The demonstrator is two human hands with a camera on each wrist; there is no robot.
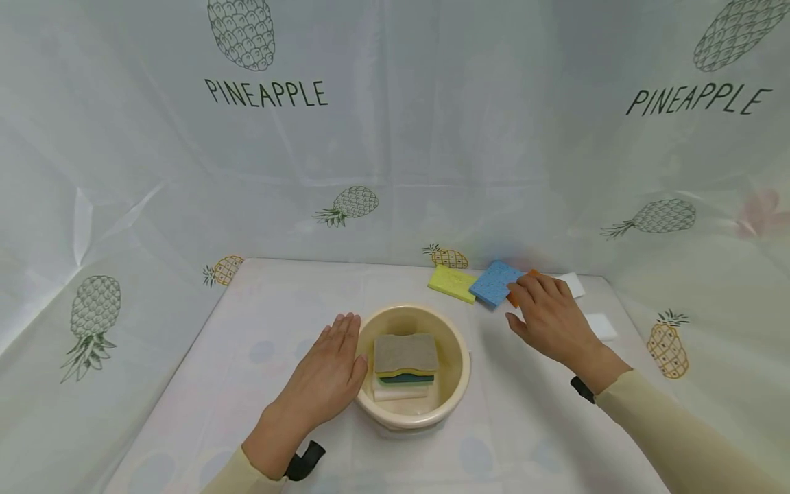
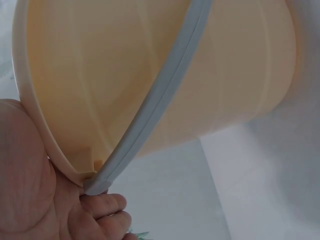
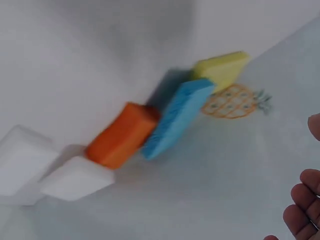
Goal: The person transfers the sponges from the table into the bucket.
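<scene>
My left hand [image 1: 327, 374] lies with straight fingers against the left rim of a cream plastic bucket [image 1: 463, 370]. A grey carrying handle [image 2: 150, 110] hangs down its side in the left wrist view. Inside the bucket a sponge with a grey top and yellow body [image 1: 406, 353] is stacked over a dark green layer and whitish pieces. Above the table at the right, my right hand [image 1: 546, 322] is held with fingers loosely bent and nothing in them. Near its fingertips are a blue sponge [image 1: 492, 284] and an orange sponge [image 3: 122, 135], the latter partly hidden in the head view.
A yellow sponge [image 1: 452, 283] lies left of the blue one, by the table's back edge. Two white blocks [image 1: 600, 326] sit at the right, partly behind the right hand. A pineapple-print sheet [image 1: 469, 151] hangs around the table.
</scene>
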